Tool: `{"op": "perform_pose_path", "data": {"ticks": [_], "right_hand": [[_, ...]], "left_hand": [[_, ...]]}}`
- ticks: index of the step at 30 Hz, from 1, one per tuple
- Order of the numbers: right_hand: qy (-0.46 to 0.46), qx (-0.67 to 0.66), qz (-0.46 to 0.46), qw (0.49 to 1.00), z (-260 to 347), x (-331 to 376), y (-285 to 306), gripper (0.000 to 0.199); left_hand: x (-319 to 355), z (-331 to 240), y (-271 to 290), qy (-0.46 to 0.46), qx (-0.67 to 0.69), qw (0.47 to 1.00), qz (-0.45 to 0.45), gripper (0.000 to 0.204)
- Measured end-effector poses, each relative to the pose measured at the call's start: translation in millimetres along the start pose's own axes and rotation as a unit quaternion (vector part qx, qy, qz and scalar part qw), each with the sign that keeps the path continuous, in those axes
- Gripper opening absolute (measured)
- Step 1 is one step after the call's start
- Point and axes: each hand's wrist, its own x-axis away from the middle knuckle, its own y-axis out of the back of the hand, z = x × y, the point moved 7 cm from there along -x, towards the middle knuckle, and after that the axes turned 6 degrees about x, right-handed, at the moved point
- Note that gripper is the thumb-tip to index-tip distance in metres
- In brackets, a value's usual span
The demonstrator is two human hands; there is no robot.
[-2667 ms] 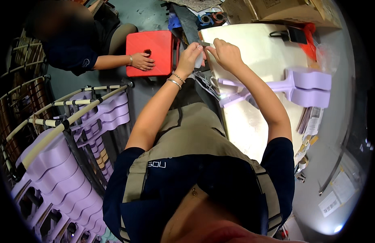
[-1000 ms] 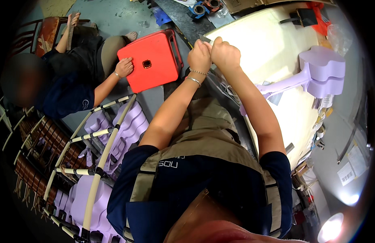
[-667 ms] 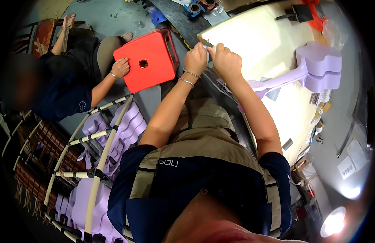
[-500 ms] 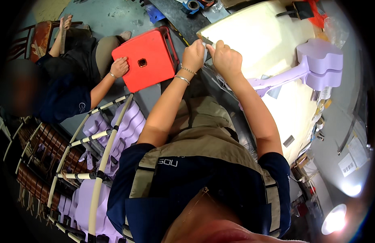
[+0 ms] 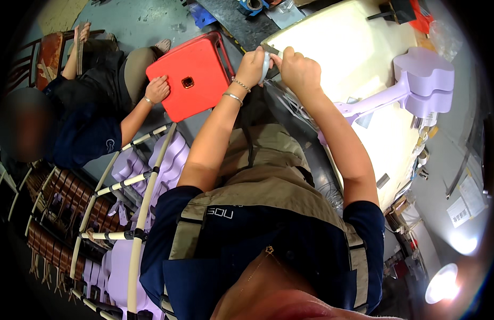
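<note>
Both my hands are raised together at the near corner of a cream worktable. My left hand, with bracelets on its wrist, grips a small pale roll of tape. My right hand pinches the same roll from the other side, fingers closed. A lilac flower-shaped plastic part with a long stem lies on the table to the right of my right forearm.
Another person sits at the left, one hand resting on a red plastic stool. A white pipe rack stacked with lilac parts stands at the lower left. Dark tools and a red object lie at the table's far end.
My hands have stayed together on the roll at the table corner, shifting only slightly. The view has drifted a little, so the stool and lilac part sit somewhat differently.
</note>
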Motion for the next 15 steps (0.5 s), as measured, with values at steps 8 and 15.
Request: {"op": "perform_pose_path", "data": {"ticks": [8,15], "right_hand": [[-0.011,-0.013,0.029,0.999,2.9,-6.9,-1.1,0.045],[-0.053,-0.002,0.021,0.998,5.0,-5.9,-1.8,0.045]], "left_hand": [[-1.1,-3.9,-1.4,-0.003,-0.029,0.999,0.022,0.052],[-0.2,-2.0,-1.2,-0.051,-0.027,0.998,-0.040,0.051]]}}
